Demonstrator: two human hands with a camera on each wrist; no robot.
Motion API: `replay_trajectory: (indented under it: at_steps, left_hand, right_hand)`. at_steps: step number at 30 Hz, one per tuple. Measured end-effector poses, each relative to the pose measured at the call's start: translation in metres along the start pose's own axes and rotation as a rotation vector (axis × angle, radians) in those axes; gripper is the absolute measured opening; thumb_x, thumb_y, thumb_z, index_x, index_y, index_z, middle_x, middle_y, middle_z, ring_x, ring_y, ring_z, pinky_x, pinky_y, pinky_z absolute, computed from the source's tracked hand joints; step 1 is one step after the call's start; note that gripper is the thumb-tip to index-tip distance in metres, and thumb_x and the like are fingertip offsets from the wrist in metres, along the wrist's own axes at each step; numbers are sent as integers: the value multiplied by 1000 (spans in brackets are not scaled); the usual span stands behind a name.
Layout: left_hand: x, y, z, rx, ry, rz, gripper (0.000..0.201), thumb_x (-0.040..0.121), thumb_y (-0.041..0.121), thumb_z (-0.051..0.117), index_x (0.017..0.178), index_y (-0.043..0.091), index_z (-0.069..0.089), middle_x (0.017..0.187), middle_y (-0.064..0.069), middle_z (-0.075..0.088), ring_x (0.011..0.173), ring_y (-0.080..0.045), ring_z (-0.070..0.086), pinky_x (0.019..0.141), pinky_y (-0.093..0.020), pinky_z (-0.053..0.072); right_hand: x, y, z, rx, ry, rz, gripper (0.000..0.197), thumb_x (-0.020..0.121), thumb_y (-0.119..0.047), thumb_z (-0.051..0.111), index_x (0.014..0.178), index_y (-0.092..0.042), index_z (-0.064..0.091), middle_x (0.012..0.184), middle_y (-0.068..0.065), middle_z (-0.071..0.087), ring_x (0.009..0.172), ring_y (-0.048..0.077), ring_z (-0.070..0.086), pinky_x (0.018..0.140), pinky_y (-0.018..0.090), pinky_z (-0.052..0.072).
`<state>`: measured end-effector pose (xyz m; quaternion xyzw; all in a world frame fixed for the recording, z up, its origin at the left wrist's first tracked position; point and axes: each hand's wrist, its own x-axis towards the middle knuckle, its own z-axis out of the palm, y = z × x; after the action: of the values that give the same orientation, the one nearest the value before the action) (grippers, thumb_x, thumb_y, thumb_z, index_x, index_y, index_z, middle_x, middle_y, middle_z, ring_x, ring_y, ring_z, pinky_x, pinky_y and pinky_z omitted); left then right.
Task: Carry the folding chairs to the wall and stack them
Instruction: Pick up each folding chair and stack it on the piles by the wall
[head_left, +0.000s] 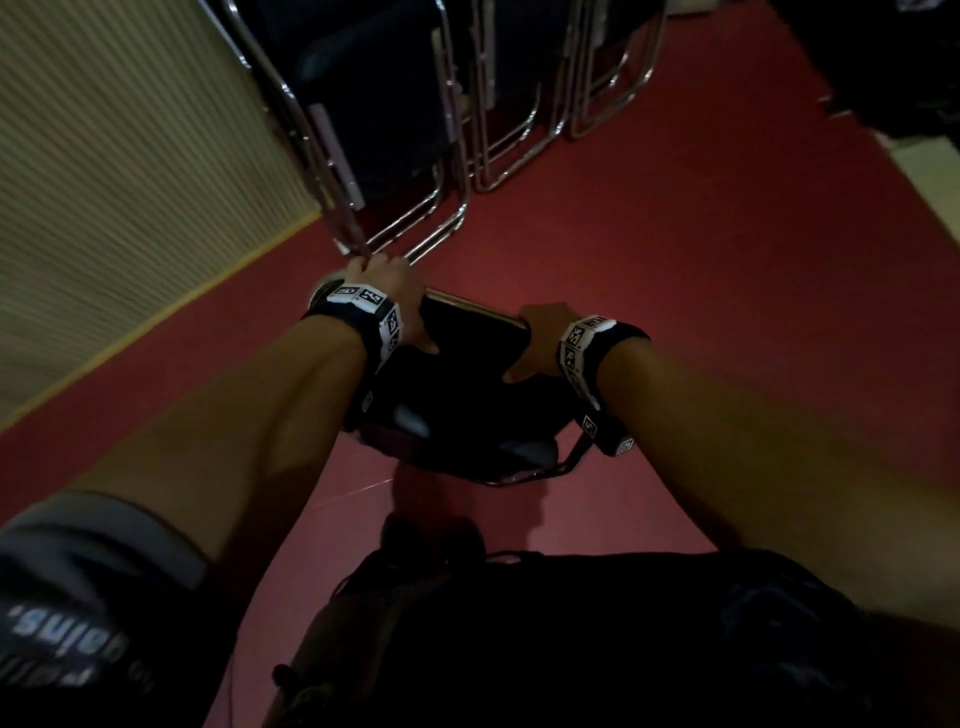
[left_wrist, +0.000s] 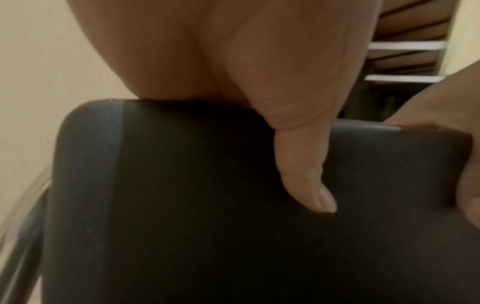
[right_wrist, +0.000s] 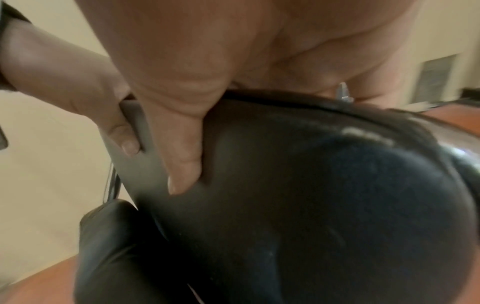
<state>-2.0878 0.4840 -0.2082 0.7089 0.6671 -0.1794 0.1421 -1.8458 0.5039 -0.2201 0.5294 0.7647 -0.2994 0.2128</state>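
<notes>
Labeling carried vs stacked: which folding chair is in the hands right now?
The black chair nearest the person, gripped along its top edge by the left hand and right hand. The other chairs stand untouched in a row by the wall.

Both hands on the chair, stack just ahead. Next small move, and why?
Probably carry it forward and lean it on the stacked chairs. Left hand and right hand grip the folded chair by its top, held short of the stack at the wall.

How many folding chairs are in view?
At least 4: one held chair gripped by the left hand and right hand, and about three folded ones leaning together beside the wall. More may be hidden.
</notes>
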Motion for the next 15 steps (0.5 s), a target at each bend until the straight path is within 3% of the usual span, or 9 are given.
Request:
replay_trajectory:
  at_steps: [3, 6, 10, 15]
  left_hand:
    - [36, 17, -7, 48, -11, 35, 89, 47, 88, 78, 110, 26, 66, 116, -1, 66, 118, -31, 58, 106, -54, 44]
    - [66, 13, -11, 33, 5, 94, 93, 48, 89, 74, 114, 25, 63, 119, -1, 64, 120, -30, 55, 108, -53, 41]
    - [101, -24, -21, 45, -14, 102, 87, 54, 85, 79, 120, 31, 59, 129, 1, 60, 127, -28, 53, 111, -50, 39]
    - [127, -92, -25, -64, -100, 4, 75, 51, 82, 82, 106, 36, 61, 113, 7, 61, 116, -28, 57, 102, -55, 43]
  right_hand:
    - [15, 24, -8, 8, 15, 88, 72, 67, -60, 93, 118, -21, 61, 111, 4, 68, 87, 25, 60, 71, 34, 49]
    - [33, 30, -18, 36, 12, 118, 70, 70, -57, 91, 120, -20, 59, 107, 4, 64, 88, 25, 59, 71, 34, 47]
    - [72, 8, -35, 75, 10, 108, 69, 72, -55, 90, 122, -19, 59, 109, 5, 64, 90, 27, 60, 70, 34, 47]
    - [136, -36, -66, 68, -6, 32, 64, 72, -47, 91, 121, -20, 61, 105, 2, 62, 90, 23, 58, 74, 31, 47]
